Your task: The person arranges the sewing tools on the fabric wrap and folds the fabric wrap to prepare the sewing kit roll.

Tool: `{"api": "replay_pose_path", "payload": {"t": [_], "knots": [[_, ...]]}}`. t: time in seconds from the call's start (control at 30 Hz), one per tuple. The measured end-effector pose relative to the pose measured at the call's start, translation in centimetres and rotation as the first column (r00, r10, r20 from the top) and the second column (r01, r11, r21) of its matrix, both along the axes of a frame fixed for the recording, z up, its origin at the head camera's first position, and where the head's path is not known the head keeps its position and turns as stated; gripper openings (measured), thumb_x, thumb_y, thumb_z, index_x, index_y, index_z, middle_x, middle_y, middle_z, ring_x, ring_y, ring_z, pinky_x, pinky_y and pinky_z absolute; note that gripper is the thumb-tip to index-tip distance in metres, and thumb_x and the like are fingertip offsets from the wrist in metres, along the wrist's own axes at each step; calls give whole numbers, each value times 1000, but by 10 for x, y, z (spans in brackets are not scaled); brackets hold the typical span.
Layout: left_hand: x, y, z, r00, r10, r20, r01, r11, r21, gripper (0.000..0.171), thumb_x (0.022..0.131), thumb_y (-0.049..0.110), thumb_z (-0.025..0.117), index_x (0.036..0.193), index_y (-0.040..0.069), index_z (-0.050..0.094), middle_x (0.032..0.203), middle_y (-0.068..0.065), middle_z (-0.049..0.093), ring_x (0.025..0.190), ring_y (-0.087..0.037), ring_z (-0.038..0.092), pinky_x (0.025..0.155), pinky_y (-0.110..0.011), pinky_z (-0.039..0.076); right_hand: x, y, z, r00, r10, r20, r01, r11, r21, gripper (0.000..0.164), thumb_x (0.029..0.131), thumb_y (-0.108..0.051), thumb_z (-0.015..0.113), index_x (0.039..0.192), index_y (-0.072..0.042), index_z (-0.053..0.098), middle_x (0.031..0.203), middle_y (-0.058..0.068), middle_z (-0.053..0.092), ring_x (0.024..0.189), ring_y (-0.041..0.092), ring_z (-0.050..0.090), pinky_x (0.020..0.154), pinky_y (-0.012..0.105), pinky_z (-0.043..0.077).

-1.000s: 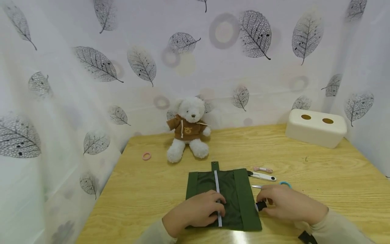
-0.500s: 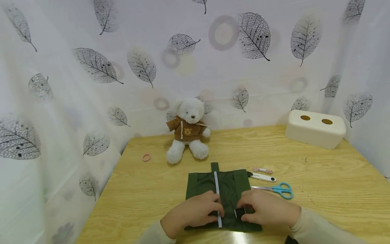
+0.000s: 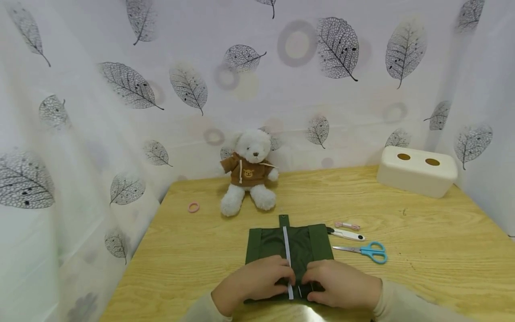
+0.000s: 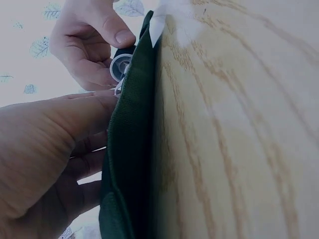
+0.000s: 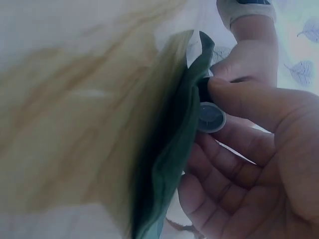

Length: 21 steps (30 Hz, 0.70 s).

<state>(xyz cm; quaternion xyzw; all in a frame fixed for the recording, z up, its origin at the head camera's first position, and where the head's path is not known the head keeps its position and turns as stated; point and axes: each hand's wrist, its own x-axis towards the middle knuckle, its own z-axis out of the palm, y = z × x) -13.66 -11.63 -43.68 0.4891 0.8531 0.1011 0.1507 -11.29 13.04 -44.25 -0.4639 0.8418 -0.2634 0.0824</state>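
A dark green fabric case (image 3: 252,246) lies spread out on the table, a snap tab (image 3: 284,220) at its far edge and a white strip (image 3: 286,241) running down its middle. My left hand (image 3: 261,278) rests over the near left part and pinches the strip between thumb and fingers. My right hand (image 3: 342,284) grips a spool of black thread (image 3: 304,291) low over the case, just right of the strip. In the left wrist view the spool's pale round end (image 4: 120,67) is beside the left fingertips. The right wrist view shows thumb and fingers around the spool (image 5: 212,118).
Blue-handled scissors (image 3: 368,251), a white-handled tool (image 3: 348,234) and a small pink bundle (image 3: 348,226) lie right of the case. Behind sits a white teddy bear (image 3: 248,172). A pink ring (image 3: 193,207) lies left, and a white box (image 3: 417,172) stands back right.
My right hand has brought the spool leftward from beside the case to over it, close to the strip, uncovering the scissors. The left hand has stayed almost in place.
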Motion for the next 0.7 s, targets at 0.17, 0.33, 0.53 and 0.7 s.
{"api": "replay_pose_path", "payload": {"t": [0.17,0.33,0.53,0.7], "knots": [[0,0,-2,1000,5,17,-5,1000,11,14,96,23,72,109,26,71,106,16,61,98,2,54,85,-11,44,1,-6,1,999,10,-53,-9,1000,23,16,90,-24,77,104,-16,75,90,-19,57,74,-8,46,64,13,44],[-1,-2,-4,1000,-3,17,2,999,38,14,96,22,72,109,26,71,108,16,62,98,3,55,85,-11,44,1,-12,3,998,-2,-60,7,997,82,15,89,-25,78,102,-17,76,87,-19,55,70,-8,44,62,13,43],[-1,-2,-5,1000,-20,-2,20,998,61,13,95,23,72,108,25,70,107,15,62,98,3,55,85,-10,44,0,-17,2,1000,-12,-24,14,995,99,13,90,-24,78,100,-17,76,86,-19,56,71,-8,46,62,13,45],[-1,-2,-8,1000,-22,3,22,997,69,12,95,24,72,107,24,70,106,15,62,98,2,56,86,-10,43,0,-20,0,999,-30,20,28,994,109,13,89,-24,78,101,-17,77,91,-16,62,79,-7,53,67,16,49]]}}
